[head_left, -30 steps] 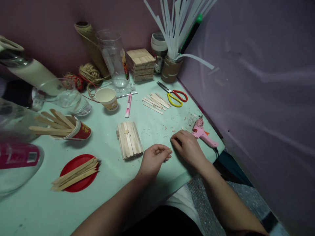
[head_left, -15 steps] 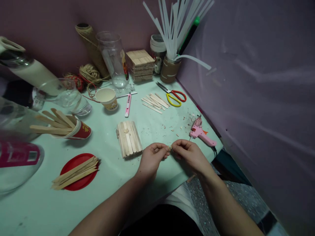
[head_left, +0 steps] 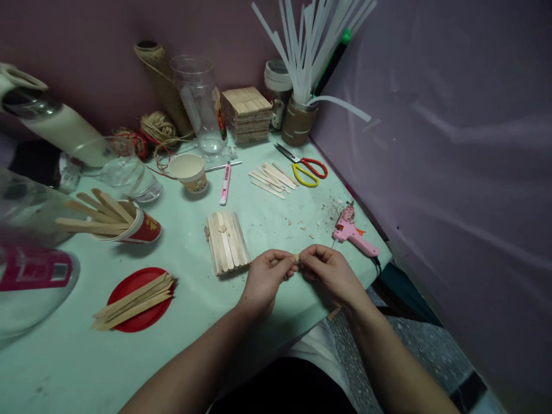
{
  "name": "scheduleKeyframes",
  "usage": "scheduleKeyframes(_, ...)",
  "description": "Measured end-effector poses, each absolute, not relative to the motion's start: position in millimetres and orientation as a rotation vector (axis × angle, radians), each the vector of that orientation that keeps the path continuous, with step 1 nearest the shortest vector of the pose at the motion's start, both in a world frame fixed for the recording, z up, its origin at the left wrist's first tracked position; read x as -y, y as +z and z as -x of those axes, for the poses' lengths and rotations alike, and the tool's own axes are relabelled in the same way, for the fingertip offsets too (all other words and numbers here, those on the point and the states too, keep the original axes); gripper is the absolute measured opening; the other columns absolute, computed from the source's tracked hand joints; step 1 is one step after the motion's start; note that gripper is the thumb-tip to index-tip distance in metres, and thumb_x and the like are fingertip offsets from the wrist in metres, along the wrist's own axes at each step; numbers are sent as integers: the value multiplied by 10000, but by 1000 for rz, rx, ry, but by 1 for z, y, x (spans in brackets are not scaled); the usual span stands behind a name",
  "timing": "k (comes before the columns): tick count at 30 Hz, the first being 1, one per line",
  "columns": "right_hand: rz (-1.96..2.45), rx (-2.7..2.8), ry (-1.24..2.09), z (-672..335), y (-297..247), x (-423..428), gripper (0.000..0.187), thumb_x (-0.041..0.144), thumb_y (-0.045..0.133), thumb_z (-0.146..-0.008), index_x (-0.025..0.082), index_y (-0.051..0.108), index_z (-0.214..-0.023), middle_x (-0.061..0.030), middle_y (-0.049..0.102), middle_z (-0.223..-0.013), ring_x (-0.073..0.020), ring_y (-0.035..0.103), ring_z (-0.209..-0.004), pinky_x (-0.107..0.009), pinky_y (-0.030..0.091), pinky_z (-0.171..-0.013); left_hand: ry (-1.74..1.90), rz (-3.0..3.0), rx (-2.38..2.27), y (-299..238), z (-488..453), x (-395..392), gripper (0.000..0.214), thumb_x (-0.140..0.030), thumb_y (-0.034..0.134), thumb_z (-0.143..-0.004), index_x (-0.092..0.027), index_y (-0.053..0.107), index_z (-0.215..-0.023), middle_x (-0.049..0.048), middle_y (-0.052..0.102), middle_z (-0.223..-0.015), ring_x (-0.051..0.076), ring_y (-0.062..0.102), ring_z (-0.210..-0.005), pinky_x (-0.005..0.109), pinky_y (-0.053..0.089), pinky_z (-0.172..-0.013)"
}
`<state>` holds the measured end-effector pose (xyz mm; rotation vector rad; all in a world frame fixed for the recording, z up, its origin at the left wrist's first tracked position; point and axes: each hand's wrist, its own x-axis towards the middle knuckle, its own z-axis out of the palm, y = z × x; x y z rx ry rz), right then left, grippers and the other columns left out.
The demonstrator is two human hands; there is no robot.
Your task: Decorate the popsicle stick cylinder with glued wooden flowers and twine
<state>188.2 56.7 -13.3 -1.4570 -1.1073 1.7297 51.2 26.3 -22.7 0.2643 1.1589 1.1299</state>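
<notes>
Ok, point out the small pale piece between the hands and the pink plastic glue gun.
Small pale piece (head_left: 296, 257): head view, its exposed middle.
Pink plastic glue gun (head_left: 346, 231): head view, its body.

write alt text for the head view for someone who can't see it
A person's left hand and right hand pinch a tiny pale piece between them over a pale green table. To their left is a craft-stick block, to their right a pink glue gun, and farther back scissors and loose sticks.

We're at a craft table (head_left: 183, 238) beside a purple wall (head_left: 466, 184): glue gun (head_left: 351, 232), scissors (head_left: 297, 159), twine ball (head_left: 157, 127), wooden sticks (head_left: 97, 227) bristling from a paper cup (head_left: 149, 228)!
</notes>
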Motion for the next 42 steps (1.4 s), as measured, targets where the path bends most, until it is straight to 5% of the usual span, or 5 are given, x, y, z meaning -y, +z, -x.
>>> scheduleKeyframes(42,1552,1254,1569,-190,-10,-51,213,390,675,-718,191,627,-660,37,524,-532,-111,413,-501,-256,304,-494,1048,-361,-1229,-18,-50,-29,186,-232,801,-607,-122,663,-667,24,654,-598,99,575,-569,238,443,-594)
